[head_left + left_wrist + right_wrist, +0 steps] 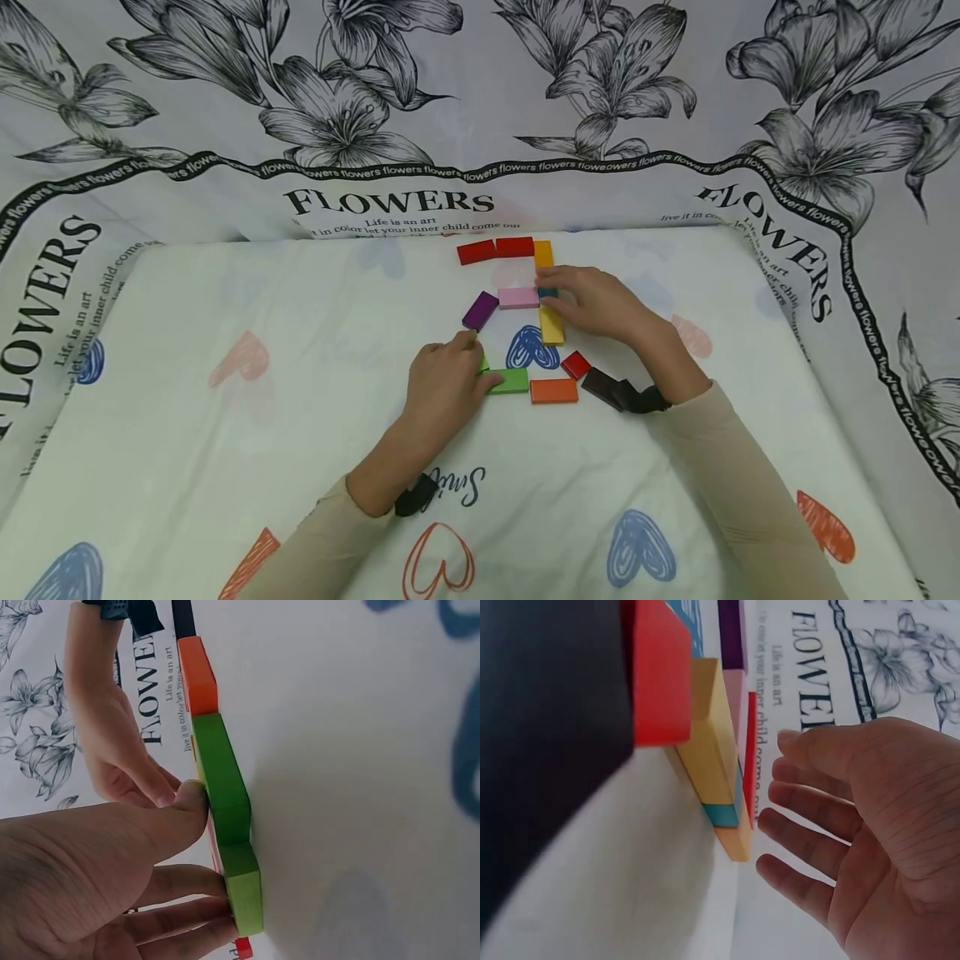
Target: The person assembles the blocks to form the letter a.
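Colored rectangular blocks stand in a winding line on a white cloth. My left hand (444, 379) lies over its lower left corner, with the thumb on the green block (221, 772) and other fingertips at the light green block (244, 889). My right hand (596, 304) hovers by the right side, its fingers apart and loosely bent. From the head view, its thumb and index finger frame the teal block (548, 293), between an orange-yellow block (543, 252) and a yellow block (552, 327). The right wrist view shows a gap between those fingertips and the blocks.
Two red blocks (514, 247) form the top of the line; a pink block (518, 297) and a tilted purple block (480, 311) cross its middle. Along the bottom lie an orange block (554, 391), a small red block (576, 364) and a black block (602, 389) beside the right wrist's black strap.
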`<state>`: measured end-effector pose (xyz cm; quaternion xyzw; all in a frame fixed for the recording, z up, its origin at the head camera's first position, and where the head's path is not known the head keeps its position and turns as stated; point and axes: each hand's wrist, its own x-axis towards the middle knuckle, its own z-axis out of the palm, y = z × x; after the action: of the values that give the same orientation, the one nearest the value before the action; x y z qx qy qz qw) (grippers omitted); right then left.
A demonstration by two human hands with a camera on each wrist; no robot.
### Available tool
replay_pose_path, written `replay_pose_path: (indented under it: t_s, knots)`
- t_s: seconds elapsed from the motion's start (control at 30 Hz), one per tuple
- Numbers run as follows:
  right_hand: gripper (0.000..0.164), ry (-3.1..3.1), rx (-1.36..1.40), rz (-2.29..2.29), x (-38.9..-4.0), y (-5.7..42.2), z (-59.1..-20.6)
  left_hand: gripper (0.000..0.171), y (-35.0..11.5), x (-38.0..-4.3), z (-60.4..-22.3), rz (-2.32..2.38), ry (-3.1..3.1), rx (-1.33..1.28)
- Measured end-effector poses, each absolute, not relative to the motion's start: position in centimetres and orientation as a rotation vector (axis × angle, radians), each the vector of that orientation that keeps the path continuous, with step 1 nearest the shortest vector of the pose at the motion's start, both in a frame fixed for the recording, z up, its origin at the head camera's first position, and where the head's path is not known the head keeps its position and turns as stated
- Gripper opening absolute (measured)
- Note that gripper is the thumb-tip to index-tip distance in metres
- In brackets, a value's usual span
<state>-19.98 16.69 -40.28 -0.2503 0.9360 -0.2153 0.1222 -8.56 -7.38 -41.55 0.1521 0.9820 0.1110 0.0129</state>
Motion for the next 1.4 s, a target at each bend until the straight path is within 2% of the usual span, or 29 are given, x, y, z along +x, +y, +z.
replay_pose_path:
  t_s: [0.3, 0.83, 1.4]
  knots:
    - [0.038, 2.709, -0.739, -0.662, -17.2, 17.6, -39.7, 0.053, -7.6, -8.5, -42.0, 0.351, 3.111, 0.442]
    - [0.042, 2.696, -0.743, -0.703, -12.9, 19.7, -38.9, 0.050, -7.9, -8.4, -42.3, 0.388, 3.095, 0.451]
    - [0.041, 2.722, -0.762, -0.772, -12.4, 20.1, -38.8, 0.052, -8.0, -8.5, -42.1, 0.402, 3.067, 0.438]
